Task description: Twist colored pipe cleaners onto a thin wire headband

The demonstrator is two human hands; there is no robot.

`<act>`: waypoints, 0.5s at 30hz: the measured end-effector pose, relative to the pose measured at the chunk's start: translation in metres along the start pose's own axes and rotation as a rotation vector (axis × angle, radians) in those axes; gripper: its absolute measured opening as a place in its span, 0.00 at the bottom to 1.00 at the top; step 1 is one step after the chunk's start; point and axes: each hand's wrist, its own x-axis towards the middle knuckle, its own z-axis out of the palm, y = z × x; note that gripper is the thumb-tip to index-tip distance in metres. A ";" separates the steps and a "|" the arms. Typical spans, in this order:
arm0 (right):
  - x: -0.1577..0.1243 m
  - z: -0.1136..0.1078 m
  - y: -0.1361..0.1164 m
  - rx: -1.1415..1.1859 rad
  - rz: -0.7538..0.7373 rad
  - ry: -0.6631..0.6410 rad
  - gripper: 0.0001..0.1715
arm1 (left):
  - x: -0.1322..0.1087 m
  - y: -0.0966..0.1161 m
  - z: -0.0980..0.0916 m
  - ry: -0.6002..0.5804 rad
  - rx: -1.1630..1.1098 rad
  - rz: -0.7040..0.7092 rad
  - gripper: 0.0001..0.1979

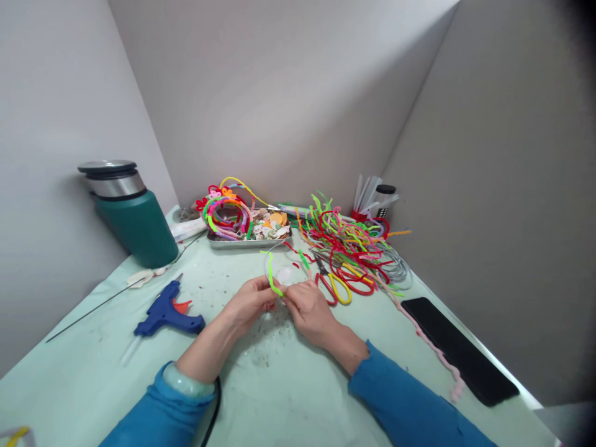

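Near the middle of the table, my left hand (251, 303) pinches a short lime-green pipe cleaner (271, 273), whose free end sticks up past the fingers. A thin pale wire or hoop (266, 259) curves up beside it; its lower part is hidden by my fingers. My right hand (311, 312) meets the left one, fingers closed at the lower end of the green pipe cleaner. Just beyond the hands lies a small clear round disc (284, 275). Red-handled scissors (326, 290) and a pair with a yellow handle (343, 289) lie close to my right hand.
A blue glue gun (167, 313) lies left, near a green bottle (139, 226). Behind, a metal tray (249, 244) holds scraps and colourful hoops (228, 214). A heap of pipe cleaners (339, 233) is back right; a black phone (459, 351) lies at the right edge.
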 end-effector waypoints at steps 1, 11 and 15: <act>0.000 -0.001 0.000 -0.029 -0.008 -0.003 0.10 | 0.000 0.000 0.000 -0.003 -0.002 -0.009 0.10; 0.001 -0.006 0.000 -0.235 -0.056 -0.026 0.07 | 0.002 0.002 0.001 0.083 0.232 -0.067 0.14; 0.000 -0.006 0.001 -0.234 -0.041 -0.030 0.06 | 0.005 0.002 0.000 0.018 0.299 -0.076 0.13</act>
